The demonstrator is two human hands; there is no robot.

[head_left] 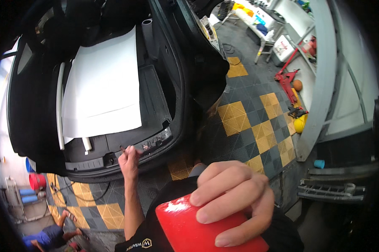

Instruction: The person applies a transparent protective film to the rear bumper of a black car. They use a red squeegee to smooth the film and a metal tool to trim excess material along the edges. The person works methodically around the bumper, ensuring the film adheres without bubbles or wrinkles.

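While the right hand [239, 200] is clutching a red slab [191, 227], the left hand [130, 158] is pinching a blurry dark bit [122, 148], nearer the white sheet [103, 86] running long-ways ahead-left.

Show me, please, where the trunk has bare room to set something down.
The trunk floor is bare between the white sheet and the right wall, in front of the grey roll. It is crowded at left, by the long tube, and in front, by the short tube and your left hand.

A red floor jack [287, 80] stands beside an orange ball [297, 85], with a red bucket [37, 181] across the checkered floor [264, 135].
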